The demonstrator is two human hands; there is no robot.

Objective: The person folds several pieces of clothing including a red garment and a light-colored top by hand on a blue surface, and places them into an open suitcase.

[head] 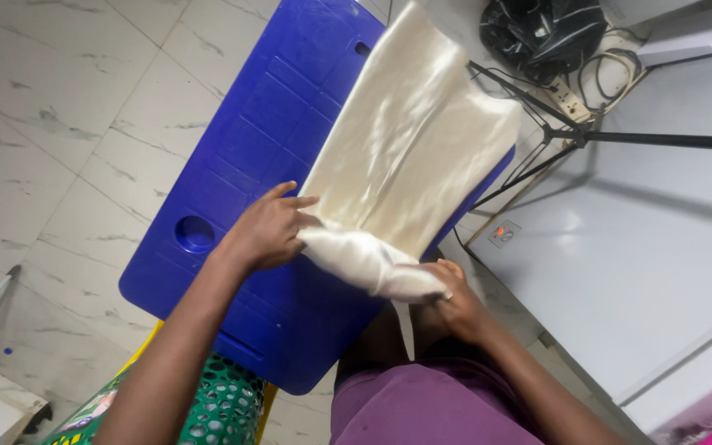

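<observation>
Both hands, left hand (pixel 265 232) and right hand (pixel 453 303), on the near, possibly rolled edge of cream cloth (pixel 405 148) over blue worktop (pixel 249 140).

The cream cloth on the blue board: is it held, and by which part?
Yes. Both hands hold the cream cloth at its rolled near edge: left hand at one end, right hand at the other.
</observation>
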